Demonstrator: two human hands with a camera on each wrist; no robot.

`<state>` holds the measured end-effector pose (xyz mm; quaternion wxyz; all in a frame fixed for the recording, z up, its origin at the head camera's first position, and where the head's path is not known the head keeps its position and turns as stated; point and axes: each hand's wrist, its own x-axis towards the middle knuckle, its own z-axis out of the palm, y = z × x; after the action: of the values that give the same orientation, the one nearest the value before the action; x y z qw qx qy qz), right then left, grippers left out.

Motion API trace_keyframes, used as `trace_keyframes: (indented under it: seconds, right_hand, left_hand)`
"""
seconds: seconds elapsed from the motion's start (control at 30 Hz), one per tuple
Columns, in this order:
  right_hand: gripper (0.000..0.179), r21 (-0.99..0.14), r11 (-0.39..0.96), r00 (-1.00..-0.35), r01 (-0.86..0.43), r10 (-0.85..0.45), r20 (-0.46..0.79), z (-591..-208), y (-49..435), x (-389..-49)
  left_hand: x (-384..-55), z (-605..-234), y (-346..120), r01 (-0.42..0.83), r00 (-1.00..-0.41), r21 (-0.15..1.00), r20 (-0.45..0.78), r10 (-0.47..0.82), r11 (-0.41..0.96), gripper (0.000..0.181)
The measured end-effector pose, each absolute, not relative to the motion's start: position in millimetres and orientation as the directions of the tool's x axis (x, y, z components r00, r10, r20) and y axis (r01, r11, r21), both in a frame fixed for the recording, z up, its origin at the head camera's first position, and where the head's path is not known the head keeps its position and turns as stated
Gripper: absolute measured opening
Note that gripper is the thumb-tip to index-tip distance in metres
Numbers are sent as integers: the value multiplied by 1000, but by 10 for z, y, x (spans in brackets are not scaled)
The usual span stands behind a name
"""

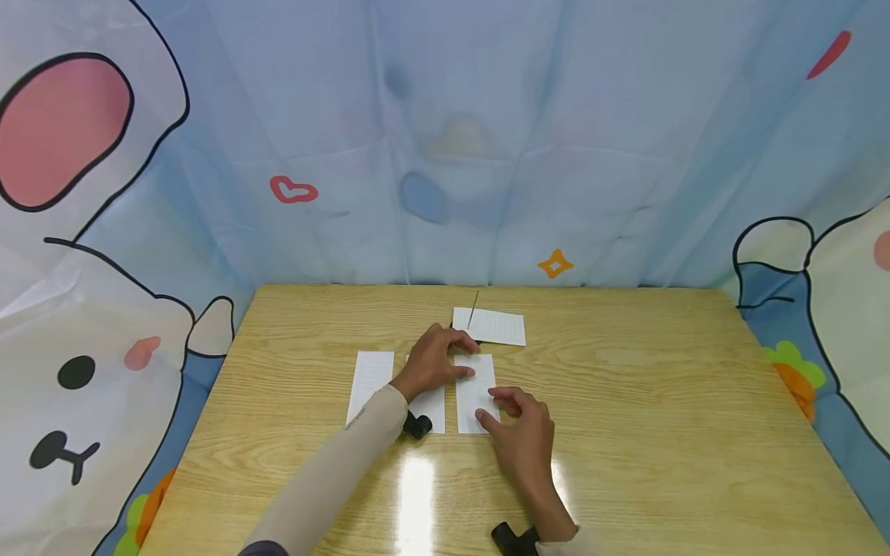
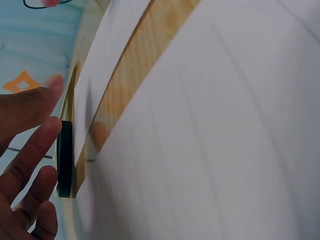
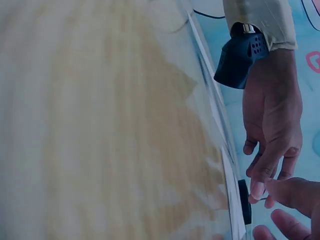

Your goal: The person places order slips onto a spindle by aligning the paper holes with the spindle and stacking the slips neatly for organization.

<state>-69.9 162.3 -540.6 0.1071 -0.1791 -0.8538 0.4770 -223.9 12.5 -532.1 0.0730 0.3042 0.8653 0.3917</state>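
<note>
My left hand (image 1: 438,359) reaches over the second and third of three upright white paper slips, its thumb and fingers spread apart. The third slip (image 1: 476,374) lies between my hands. At its lower right edge is my right hand (image 1: 524,436), thumb and index fingertip near the paper with a gap between them. The second slip (image 1: 431,409) is partly hidden under my left hand and wrist. Just behind my left fingertips stands a paper spike (image 1: 473,310) with a thin dark rod; a lined slip (image 1: 501,328) lies over its black base (image 2: 65,160).
Farthest left lies another lined slip (image 1: 371,382). Everything rests on a wood-grain table (image 1: 660,401), backed by a blue cartoon curtain (image 1: 591,154). Black wrist cameras are worn on my left wrist (image 1: 419,425) and right wrist (image 1: 513,538).
</note>
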Motion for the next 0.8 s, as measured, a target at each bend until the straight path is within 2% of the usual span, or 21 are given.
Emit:
trace_keyframes:
  seconds: [0.37, 0.6, 0.8]
  right_hand:
    - [42, -772, 588, -917, 241, 398, 16, -5434, 1557, -593]
    - [44, -741, 635, -923, 218, 381, 55, -5441, 1550, -591]
    - [43, -736, 642, -923, 218, 381, 59, -5440, 1552, -591]
  left_hand:
    - [-2186, -5363, 173, 529, -795, 634, 140, 590, 564, 34]
    - [-2174, -5363, 193, 566, -782, 578, 152, 604, 588, 34]
    - [-2177, -5357, 212, 566, -768, 594, 127, 628, 572, 31]
